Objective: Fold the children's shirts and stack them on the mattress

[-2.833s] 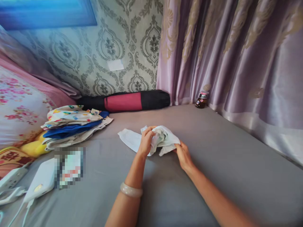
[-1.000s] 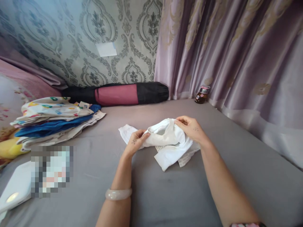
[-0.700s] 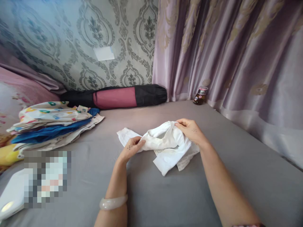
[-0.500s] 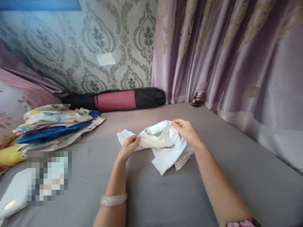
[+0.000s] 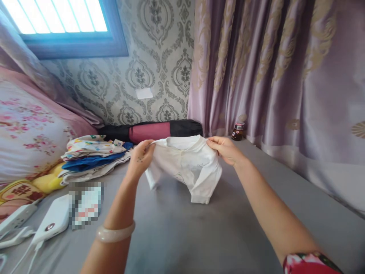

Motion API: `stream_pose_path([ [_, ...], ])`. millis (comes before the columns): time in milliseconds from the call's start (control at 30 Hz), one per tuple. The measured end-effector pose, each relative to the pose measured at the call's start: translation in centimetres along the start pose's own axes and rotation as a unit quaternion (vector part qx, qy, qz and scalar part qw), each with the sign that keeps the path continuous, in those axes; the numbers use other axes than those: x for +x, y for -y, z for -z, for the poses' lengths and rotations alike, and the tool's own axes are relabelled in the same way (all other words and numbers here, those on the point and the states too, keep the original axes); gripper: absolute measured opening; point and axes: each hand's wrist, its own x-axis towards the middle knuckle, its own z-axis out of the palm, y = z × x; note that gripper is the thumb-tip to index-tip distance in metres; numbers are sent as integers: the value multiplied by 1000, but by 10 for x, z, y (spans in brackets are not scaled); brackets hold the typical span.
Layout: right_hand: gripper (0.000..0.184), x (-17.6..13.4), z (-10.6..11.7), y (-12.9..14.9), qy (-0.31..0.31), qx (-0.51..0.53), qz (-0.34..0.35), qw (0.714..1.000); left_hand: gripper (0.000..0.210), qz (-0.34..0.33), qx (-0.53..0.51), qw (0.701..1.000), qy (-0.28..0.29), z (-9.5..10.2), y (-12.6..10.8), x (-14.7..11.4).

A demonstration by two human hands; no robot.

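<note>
A small white long-sleeved shirt hangs stretched between my two hands, above the grey bed sheet. Its neckline faces up and a faint drawing shows on its front. My left hand pinches the shoulder on the left, with a pale bangle on that forearm. At the other shoulder, my right hand grips the cloth between thumb and fingers. One sleeve dangles below the right hand; the other hangs, blurred, near the left.
At the left lies a pile of folded clothes, beside a yellow cushion. Nearer me are a white power bank with cables and a power strip. Along the wall rests a black and pink long bag; a dark bottle stands by the curtain.
My hands have raised and spread the shirt, which was bunched on the sheet. The left hand has moved up and left. The view has tilted up, showing more window.
</note>
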Motion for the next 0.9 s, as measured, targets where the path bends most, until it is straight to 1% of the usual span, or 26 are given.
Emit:
stream_pose_path([
  [67, 40, 1, 1, 13, 21, 8, -6, 1000, 31, -47, 46, 998, 13, 20, -13, 10],
  [100, 39, 1, 1, 19, 33, 10, -6, 999, 31, -65, 70, 995, 28, 29, -19, 15],
  [200, 37, 4, 4, 35, 73, -11, 8, 997, 33, -100, 109, 986, 71, 49, -36, 25],
  [267, 35, 7, 6, 44, 102, -52, 27, 993, 34, -111, 110, 984, 91, 55, -41, 30],
  [367, 35, 12, 9, 49, 149, -132, 41, 979, 34, -114, 96, 983, 108, 57, -40, 37],
  [400, 35, 14, 10, 49, 156, -162, 46, 973, 34, -113, 92, 983, 111, 56, -38, 38],
  [433, 35, 16, 10, 49, 150, -195, 60, 967, 33, -112, 90, 983, 110, 55, -37, 39],
  [467, 34, 18, 9, 49, 128, -228, 86, 961, 32, -113, 89, 984, 102, 52, -36, 39],
  [500, 34, 19, 8, 48, 86, -257, 128, 954, 31, -119, 87, 986, 79, 49, -37, 39],
  [533, 34, 19, 6, 47, 27, -280, 183, 942, 29, -128, 86, 987, 36, 46, -38, 38],
  [567, 33, 20, 4, 46, -40, -298, 244, 922, 26, -139, 84, 986, -23, 41, -40, 37],
  [600, 32, 20, 1, 45, -102, -312, 302, 895, 24, -151, 82, 981, -94, 36, -42, 36],
  [633, 31, 21, -1, 44, -148, -327, 350, 865, 22, -162, 82, 970, -159, 30, -44, 35],
  [667, 30, 22, -4, 43, -172, -345, 386, 838, 21, -172, 85, 961, -198, 25, -45, 34],
  [700, 29, 23, -5, 41, -178, -366, 410, 816, 20, -181, 93, 958, -201, 19, -46, 33],
  [733, 28, 25, -6, 39, -172, -386, 425, 801, 19, -185, 101, 960, -183, 15, -45, 33],
  [767, 28, 26, -6, 37, -167, -401, 434, 789, 19, -183, 107, 963, -166, 11, -44, 33],
  [800, 28, 27, -5, 36, -169, -410, 440, 781, 19, -178, 111, 964, -164, 8, -43, 33],
  [900, 30, 29, -2, 33, -194, -427, 440, 766, 21, -172, 107, 954, -221, 4, -39, 37],
])
